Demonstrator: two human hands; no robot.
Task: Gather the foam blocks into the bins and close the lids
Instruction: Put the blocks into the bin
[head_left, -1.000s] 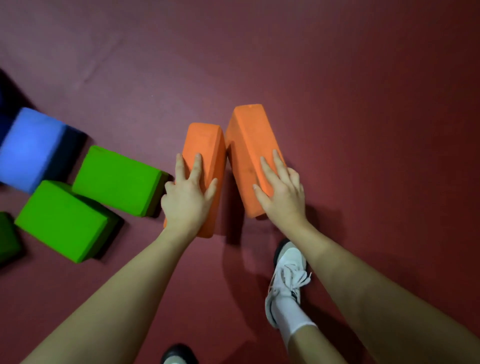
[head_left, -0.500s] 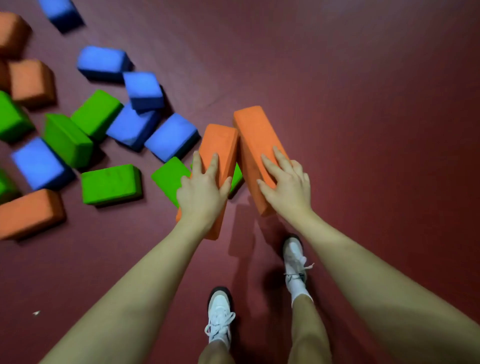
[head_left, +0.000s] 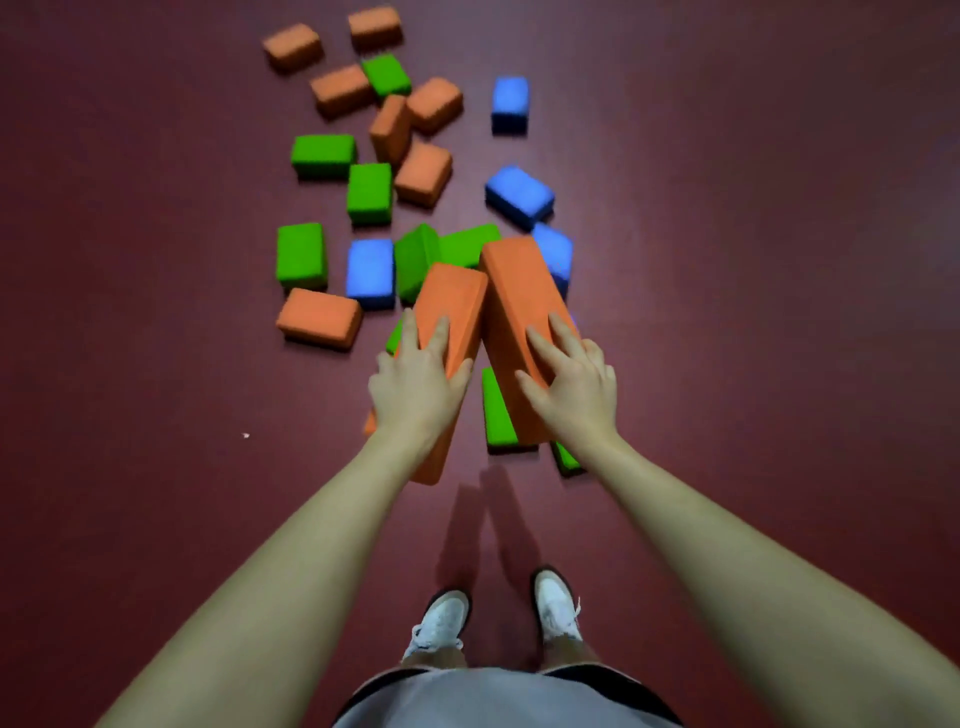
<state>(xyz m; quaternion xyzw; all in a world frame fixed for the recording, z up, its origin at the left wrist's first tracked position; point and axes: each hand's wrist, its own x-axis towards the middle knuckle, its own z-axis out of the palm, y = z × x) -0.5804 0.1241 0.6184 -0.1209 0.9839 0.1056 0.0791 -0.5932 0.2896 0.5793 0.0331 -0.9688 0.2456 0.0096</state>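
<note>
I hold two orange foam blocks up in front of me, above the dark red floor. My left hand (head_left: 415, 387) grips the left orange block (head_left: 449, 312) near its lower end, fingers over its top face and thumb round its side. My right hand (head_left: 574, 384) grips the right orange block (head_left: 519, 301) the same way. The two blocks lean together at their far ends. Beyond and beneath them lie several loose orange, green and blue blocks, among them an orange one (head_left: 319, 318) and a blue one (head_left: 519, 195). No bin is in view.
A green block (head_left: 497, 410) lies on the floor just under the held pair, and another green block (head_left: 566, 457) peeks out beside my right wrist. My two white shoes (head_left: 441, 621) stand on the floor (head_left: 156, 467) below.
I have straightened up with both orange blocks held in my hands. The view has swung so the scattered pile now lies straight ahead, and both feet stand side by side.
</note>
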